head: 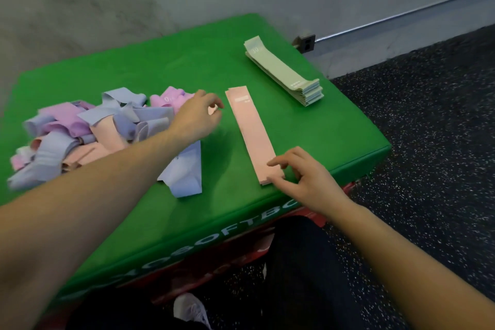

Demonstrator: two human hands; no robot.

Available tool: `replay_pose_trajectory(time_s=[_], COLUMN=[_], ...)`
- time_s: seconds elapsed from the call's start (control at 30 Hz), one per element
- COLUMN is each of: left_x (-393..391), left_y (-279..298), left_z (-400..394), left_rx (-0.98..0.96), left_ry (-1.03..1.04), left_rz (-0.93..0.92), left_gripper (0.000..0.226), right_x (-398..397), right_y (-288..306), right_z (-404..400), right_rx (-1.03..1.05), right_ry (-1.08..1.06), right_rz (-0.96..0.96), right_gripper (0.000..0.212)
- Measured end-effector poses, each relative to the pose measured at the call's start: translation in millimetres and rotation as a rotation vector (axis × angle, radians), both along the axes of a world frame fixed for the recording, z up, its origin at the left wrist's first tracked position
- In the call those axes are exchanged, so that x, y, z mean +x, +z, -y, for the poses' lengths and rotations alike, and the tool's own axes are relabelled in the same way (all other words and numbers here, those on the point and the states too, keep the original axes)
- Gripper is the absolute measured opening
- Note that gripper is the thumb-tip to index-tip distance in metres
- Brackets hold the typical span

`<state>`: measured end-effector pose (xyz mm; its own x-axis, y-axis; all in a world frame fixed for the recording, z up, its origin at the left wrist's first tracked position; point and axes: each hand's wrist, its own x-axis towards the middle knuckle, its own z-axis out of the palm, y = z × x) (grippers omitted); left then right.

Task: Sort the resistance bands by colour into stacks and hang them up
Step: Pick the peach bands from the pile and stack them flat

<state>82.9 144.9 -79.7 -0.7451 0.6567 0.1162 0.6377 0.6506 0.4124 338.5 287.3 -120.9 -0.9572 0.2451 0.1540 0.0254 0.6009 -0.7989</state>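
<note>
Sorting pink: right hand [302, 177] is lying open-fingered on the pink stack [253, 136] — left hand [199, 115] is pinching something pink by the mixed pile [88, 128]; next, laying it squarely on top.

Two neat stacks: one pink [251, 134], one green [284, 72]; layers per stack not countable. One unsorted heap [88, 131] in lilac, blue-grey and pink; count indeterminate. One green box [214, 67]. Two hands: left [197, 115], right [302, 177].

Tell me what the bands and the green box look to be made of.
Bands, as in the pink stack and the loose pile: probably soft woven elastic fabric, matte; they crumple and fold limply. Green box: seemingly vinyl-covered foam, slight sheen, rounded padded edges.
</note>
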Motion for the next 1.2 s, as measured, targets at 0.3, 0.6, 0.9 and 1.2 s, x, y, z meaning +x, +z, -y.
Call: replay_pose_trajectory(time_s=[0.3, 0.6, 0.9, 1.2], left_x=[42.0, 51.0, 54.4, 43.8], left_y=[-1.9, -22.5, -56.3, -62.1], left_z=[127.9, 248.4, 286.3, 267.0], left_rx=[0.088, 0.053, 0.158, 0.226], left_ry=[-0.003, 0.068, 0.312, 0.159], left_rz=[-0.205, -0.302, -0.27, -0.517], left_gripper=[0.014, 0.027, 0.036, 0.045], right_x=[-16.3, -60.4, -126.3, -189.4], right_y=[12.4, 21.5, 31.4, 48.4], right_z=[50.7, 116.6, 182.9, 217.3], right_rx=[0.043, 0.067, 0.102, 0.518], right_ry=[0.065, 0.2, 0.297, 0.349], right_rz=[-0.004, -0.039, -0.011, -0.019], right_gripper=[0.021, 0.024, 0.02, 0.046])
